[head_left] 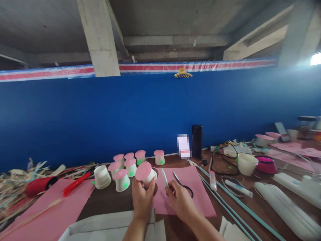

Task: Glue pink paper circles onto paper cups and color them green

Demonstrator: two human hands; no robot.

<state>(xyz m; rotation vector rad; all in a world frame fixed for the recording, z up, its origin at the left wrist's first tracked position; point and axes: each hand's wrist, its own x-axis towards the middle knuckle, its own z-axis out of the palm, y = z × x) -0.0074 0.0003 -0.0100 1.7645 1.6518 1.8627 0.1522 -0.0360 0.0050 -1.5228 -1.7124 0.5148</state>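
Observation:
My left hand (141,198) is closed around a white paper cup with a round pink paper disc (143,171) on its top, tilted toward me. Closed on a slim white pen (164,177), my right hand (181,201) is just to the right of that cup, and the pen points up and away from me. Beneath the right hand lies a pink paper sheet (198,197), with dark-handled scissors (186,188) on it. Several similar cups with pink tops (122,182) and green marks stand to the left. A plain white cup (102,178) sits beside them.
A black cylinder (197,142) stands by the blue partition (150,113). Pale green strips (233,201), a glue tube (212,180), a cream cup (247,164) and a power strip (298,187) lie right. Another pink sheet (60,207) and a red tool (76,184) lie left.

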